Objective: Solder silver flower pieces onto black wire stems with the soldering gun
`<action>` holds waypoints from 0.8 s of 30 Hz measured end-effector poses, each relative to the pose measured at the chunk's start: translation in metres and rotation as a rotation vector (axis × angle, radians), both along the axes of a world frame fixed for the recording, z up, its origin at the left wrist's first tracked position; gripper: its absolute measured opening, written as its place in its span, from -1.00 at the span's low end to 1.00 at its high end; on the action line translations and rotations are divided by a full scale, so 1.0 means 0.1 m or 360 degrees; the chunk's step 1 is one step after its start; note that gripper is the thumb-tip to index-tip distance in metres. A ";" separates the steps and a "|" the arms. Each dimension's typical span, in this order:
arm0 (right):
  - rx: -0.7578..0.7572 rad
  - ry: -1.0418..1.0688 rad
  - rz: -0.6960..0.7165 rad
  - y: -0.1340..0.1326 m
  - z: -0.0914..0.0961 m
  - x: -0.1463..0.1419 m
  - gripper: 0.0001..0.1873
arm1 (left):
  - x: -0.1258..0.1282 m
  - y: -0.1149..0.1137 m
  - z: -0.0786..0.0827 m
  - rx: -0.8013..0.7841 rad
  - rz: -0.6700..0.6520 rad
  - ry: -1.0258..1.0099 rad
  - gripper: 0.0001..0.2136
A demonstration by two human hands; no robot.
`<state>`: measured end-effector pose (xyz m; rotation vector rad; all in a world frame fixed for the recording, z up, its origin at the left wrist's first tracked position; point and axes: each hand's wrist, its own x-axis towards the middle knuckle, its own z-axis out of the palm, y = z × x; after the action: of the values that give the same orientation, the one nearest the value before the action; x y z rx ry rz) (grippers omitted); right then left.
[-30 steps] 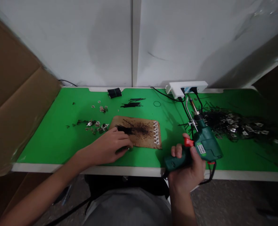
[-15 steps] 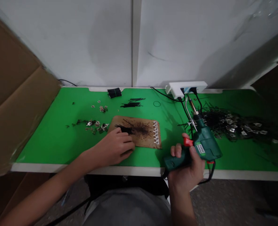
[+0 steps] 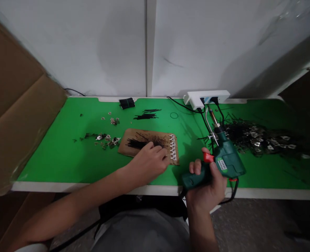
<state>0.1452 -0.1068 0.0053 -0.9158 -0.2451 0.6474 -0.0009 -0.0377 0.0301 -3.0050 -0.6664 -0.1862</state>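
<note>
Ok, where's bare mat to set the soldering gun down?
Bare mat lies front-left, between the cardboard and the scattered metal clips, and front-right, nearer than the wire-and-clip pile. A narrower strip runs between the brown board and the green soldering gun in the right hand. Back right is crowded.

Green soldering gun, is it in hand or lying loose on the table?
In hand: the right hand is wrapped around the green soldering gun by its handle, holding it at the near edge of the table.

Two forearms, bare to above the elbow, end in an ungloved left hand (image 3: pixel 148 162) and an ungloved right hand (image 3: pixel 206 190). A pale sleeve edge (image 3: pixel 31 247) shows at the left upper arm. Plain grey clothing (image 3: pixel 141 231) covers the body between the arms.
</note>
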 end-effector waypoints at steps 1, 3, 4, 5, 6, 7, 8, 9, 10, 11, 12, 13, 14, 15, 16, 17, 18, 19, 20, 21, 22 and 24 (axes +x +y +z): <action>0.0001 0.0004 -0.0006 0.00 0.00 0.00 -0.86 | 0.02 0.01 0.00 -0.0036 0.0015 0.0000 -0.91; 0.0001 0.0018 -0.0012 0.00 0.00 -0.01 -0.85 | 0.02 0.04 0.02 -0.0153 0.0071 -0.0030 -0.93; 0.0002 0.0024 -0.0013 0.00 0.00 -0.01 -0.85 | 0.00 0.06 0.03 -0.0212 0.0103 -0.0051 -0.92; 0.0004 0.0030 -0.0016 0.00 0.00 -0.01 -0.86 | -0.02 0.08 0.04 -0.0266 0.0131 -0.0067 -0.90; 0.0005 0.0035 -0.0018 0.00 0.00 -0.01 -0.87 | -0.04 0.10 0.04 -0.0309 0.0151 -0.0072 -0.88; 0.0006 0.0038 -0.0021 0.00 0.01 -0.01 -0.88 | -0.06 0.12 0.04 -0.0341 0.0161 -0.0069 -0.87; 0.0006 0.0038 -0.0023 0.00 0.01 -0.01 -0.88 | -0.07 0.13 0.03 -0.0364 0.0157 -0.0062 -0.87; 0.0005 0.0037 -0.0023 0.00 0.01 -0.01 -0.88 | -0.08 0.14 0.02 -0.0375 0.0148 -0.0058 -0.88; 0.0003 0.0034 -0.0019 0.00 0.00 -0.01 -0.87 | -0.08 0.14 0.00 -0.0379 0.0135 -0.0056 -0.89; 0.0001 0.0030 -0.0014 0.00 0.00 -0.01 -0.86 | -0.07 0.15 -0.02 -0.0372 0.0121 -0.0061 -0.90; 0.0000 0.0025 -0.0008 0.00 -0.01 -0.01 -0.86 | -0.07 0.15 -0.04 -0.0356 0.0110 -0.0073 -0.90; 0.0000 0.0022 -0.0005 -0.01 -0.01 0.00 -0.86 | -0.06 0.15 -0.06 -0.0339 0.0098 -0.0088 -0.91; -0.0001 0.0019 0.0001 -0.01 -0.01 0.00 -0.86 | -0.06 0.15 -0.07 -0.0320 0.0089 -0.0103 -0.91; -0.0002 0.0018 0.0003 -0.01 -0.02 0.00 -0.87 | -0.06 0.16 -0.08 -0.0297 0.0079 -0.0116 -0.91; -0.0003 0.0017 0.0006 -0.01 -0.02 0.00 -0.87 | -0.06 0.16 -0.09 -0.0264 0.0068 -0.0124 -0.91; -0.0006 0.0016 0.0009 -0.01 -0.02 0.00 -0.87 | -0.06 0.16 -0.10 -0.0220 0.0057 -0.0130 -0.92; -0.0010 0.0014 0.0011 -0.01 -0.01 0.00 -0.86 | -0.07 0.16 -0.10 -0.0164 0.0042 -0.0130 -0.92; -0.0014 0.0012 0.0012 -0.01 -0.01 -0.01 -0.85 | -0.07 0.15 -0.10 -0.0098 0.0028 -0.0128 -0.92; -0.0018 0.0008 0.0010 -0.01 0.00 -0.01 -0.84 | -0.07 0.14 -0.10 -0.0027 0.0011 -0.0131 -0.92; -0.0021 0.0004 0.0008 -0.01 0.00 -0.01 -0.84 | -0.07 0.13 -0.11 0.0038 -0.0011 -0.0139 -0.91; -0.0024 0.0000 0.0008 -0.01 0.01 -0.01 -0.83 | -0.07 0.12 -0.11 0.0092 -0.0032 -0.0150 -0.89; -0.0027 -0.0004 0.0005 0.00 0.01 -0.01 -0.83 | -0.07 0.09 -0.10 0.0138 -0.0069 -0.0187 -0.87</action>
<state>0.1445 -0.1073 0.0065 -0.9329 -0.2436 0.6520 -0.0075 -0.0282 0.0199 -2.9446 -0.5866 -0.3861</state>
